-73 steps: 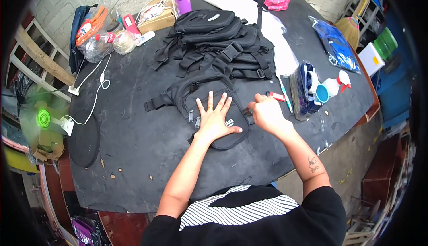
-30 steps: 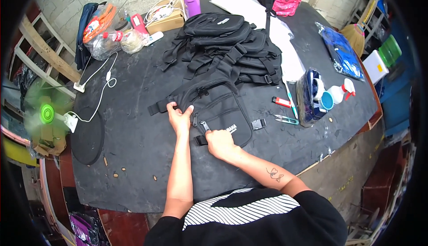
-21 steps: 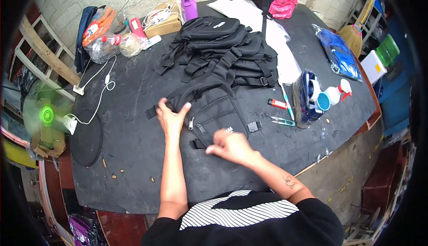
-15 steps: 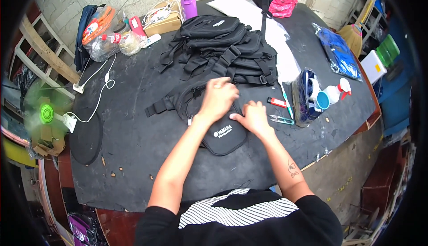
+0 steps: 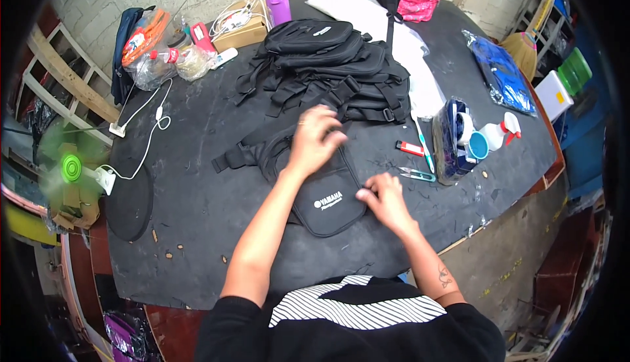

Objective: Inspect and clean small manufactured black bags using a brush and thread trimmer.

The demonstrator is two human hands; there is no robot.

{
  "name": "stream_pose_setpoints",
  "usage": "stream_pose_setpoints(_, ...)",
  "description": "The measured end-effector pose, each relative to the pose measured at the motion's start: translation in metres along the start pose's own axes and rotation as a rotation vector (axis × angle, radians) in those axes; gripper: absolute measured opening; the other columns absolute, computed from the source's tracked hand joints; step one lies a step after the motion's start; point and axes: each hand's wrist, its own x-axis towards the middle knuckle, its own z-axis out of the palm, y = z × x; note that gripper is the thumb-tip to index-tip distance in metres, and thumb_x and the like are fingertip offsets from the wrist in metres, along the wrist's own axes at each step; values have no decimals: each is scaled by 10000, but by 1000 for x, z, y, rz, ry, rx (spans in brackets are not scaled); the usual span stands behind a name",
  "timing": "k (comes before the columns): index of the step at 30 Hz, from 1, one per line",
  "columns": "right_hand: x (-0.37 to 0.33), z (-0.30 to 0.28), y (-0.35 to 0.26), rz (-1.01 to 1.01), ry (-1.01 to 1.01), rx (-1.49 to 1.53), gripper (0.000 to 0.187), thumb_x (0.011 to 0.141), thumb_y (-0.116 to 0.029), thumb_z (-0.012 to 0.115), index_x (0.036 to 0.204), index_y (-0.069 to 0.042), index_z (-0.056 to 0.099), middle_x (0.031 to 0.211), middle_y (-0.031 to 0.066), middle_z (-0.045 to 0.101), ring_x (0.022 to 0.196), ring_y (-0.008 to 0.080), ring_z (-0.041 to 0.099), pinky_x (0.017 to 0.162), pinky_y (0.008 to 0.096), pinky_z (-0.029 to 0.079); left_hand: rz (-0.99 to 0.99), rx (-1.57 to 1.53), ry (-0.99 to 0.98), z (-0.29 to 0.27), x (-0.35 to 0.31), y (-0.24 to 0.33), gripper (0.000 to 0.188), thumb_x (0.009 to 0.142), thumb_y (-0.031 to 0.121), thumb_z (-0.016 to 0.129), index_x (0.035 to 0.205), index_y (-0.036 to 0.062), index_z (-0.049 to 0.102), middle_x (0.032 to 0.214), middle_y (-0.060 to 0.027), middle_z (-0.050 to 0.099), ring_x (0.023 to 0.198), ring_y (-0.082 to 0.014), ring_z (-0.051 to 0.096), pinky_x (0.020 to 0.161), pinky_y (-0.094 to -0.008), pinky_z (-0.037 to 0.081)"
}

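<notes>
A small black bag (image 5: 329, 214) with pale lettering lies on the table in front of me. Its webbing strap and buckle end (image 5: 230, 160) stretch out to the left. My left hand (image 5: 315, 140) is over the bag's upper part, fingers loosely spread and thumb apart, holding nothing. At the bag's right edge is my right hand (image 5: 388, 201), its thumb by the edge and its fingers half bent and apart. Whether the thumb touches the bag I cannot tell. Just beyond my left hand rises a pile of similar black bags (image 5: 328, 60) with straps and buckles.
Right of my hands lie thread snips (image 5: 417, 174), a red lighter (image 5: 410, 148) and a toothbrush (image 5: 423, 142). Past them stand a clear-sided organizer (image 5: 449, 142) and a spray bottle (image 5: 499, 131). A white cable (image 5: 146, 145) and a spinning green fan (image 5: 71, 167) are at left.
My right hand has shifted toward me and right, off the bag's surface to its edge. My left hand has opened out slightly. The bag's front flap lies flatter and more in view.
</notes>
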Motion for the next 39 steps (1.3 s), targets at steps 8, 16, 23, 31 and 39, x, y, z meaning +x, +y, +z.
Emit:
stream_pose_setpoints(8, 77, 41, 11, 133, -114, 793, 381, 874, -256, 605, 1129, 13, 514, 997, 106, 592, 899, 160, 574, 817, 285, 455, -1410, -990, 758, -82, -118, -17, 414, 804, 227, 683, 1129, 32, 516, 1049, -65, 569, 913, -176, 543, 718, -268, 407)
stream_pose_setpoints(16, 78, 57, -86, 44, -471, 1457, 256, 884, -203, 612, 1076, -96, 480, 987, -22, 527, 934, 65, 484, 864, 236, 379, -841, -872, 662, -165, -100, 55, 554, 806, 38, 580, 1325, 45, 388, 1262, -93, 505, 1152, -220, 496, 1011, -342, 376)
stream_pose_setpoints(23, 104, 65, -137, 117, -735, 1580, 404, 932, -345, 506, 1208, -51, 509, 1177, 19, 562, 1083, 116, 505, 929, 286, 402, -967, -1252, 689, -235, -107, 70, 342, 858, 134, 493, 1143, -47, 548, 1106, -159, 619, 1016, -298, 601, 915, -409, 463)
stream_pose_setpoints(31, 107, 58, -144, 23, -620, 1583, 385, 928, -319, 512, 1183, -33, 542, 1157, 40, 580, 1056, 132, 526, 936, 282, 392, -942, -1489, 573, -233, -112, 57, 379, 861, 100, 459, 1198, -67, 501, 1166, -195, 579, 1074, -304, 575, 945, -424, 452)
stream_pose_setpoints(39, 102, 59, -149, -59, -272, 1258, 470, 913, -412, 513, 1206, -45, 503, 1112, 15, 554, 970, 115, 537, 861, 260, 422, -896, -1296, 764, -225, -108, 64, 388, 880, 160, 510, 1198, -60, 498, 1173, -176, 573, 1082, -276, 562, 956, -399, 431)
